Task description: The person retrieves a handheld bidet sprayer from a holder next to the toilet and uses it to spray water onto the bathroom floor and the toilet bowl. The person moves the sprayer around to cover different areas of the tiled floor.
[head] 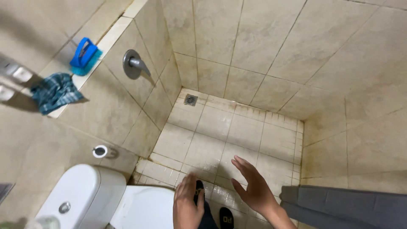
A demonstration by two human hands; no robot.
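We see no packages, labels, signs or screens anywhere around the toilet (106, 199): only bare tiled walls and floor, with nothing printed or boxed beside it.

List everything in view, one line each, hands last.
scrub brush: 1, blue, on the wall ledge, upper left
cloth: 1, blue-green plaid, draped over the ledge below the brush
tap handle: 1, grey metal, on the left wall
floor drain: 1, metal, far corner of the tiled floor
toilet: 1, white, lower left
grey panel: 1, lower right
left hand: empty, fingers spread, beside the toilet
right hand: empty, open, above the floor
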